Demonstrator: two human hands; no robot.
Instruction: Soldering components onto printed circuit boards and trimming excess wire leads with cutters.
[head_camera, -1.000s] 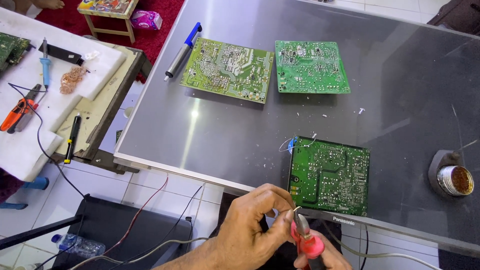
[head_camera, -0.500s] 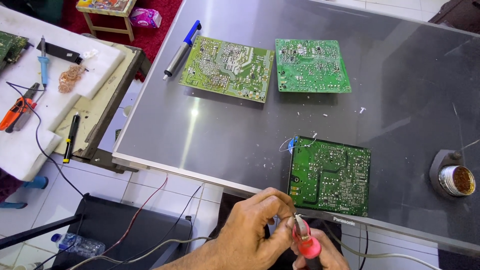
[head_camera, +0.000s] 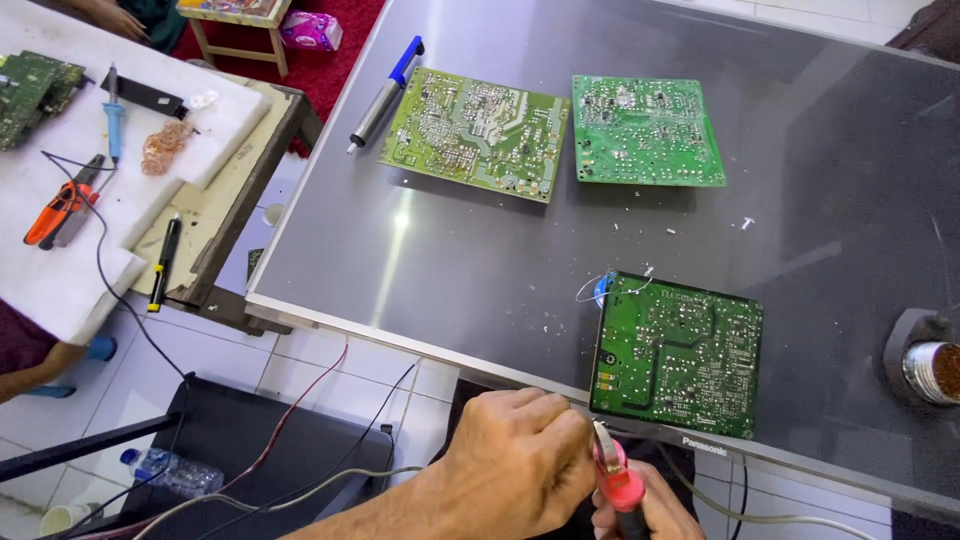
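Both hands, left hand (head_camera: 515, 460) and right hand (head_camera: 645, 510), pinch red-handled cutters (head_camera: 615, 478) below the square green circuit board (head_camera: 678, 352); a slip could nick fingers.

A large dark grey glossy panel (head_camera: 520, 240) serves as the work surface, catching a soft streak of light near its left side. Beneath it lies a floor of pale tiles (head_camera: 320, 365), crossed by loose cables. To the left stands a low wooden bench (head_camera: 240, 175) covered with white foam sheets (head_camera: 60, 270). A red carpet (head_camera: 335, 40) spreads at the top, bearing a small wooden stool (head_camera: 235, 30).
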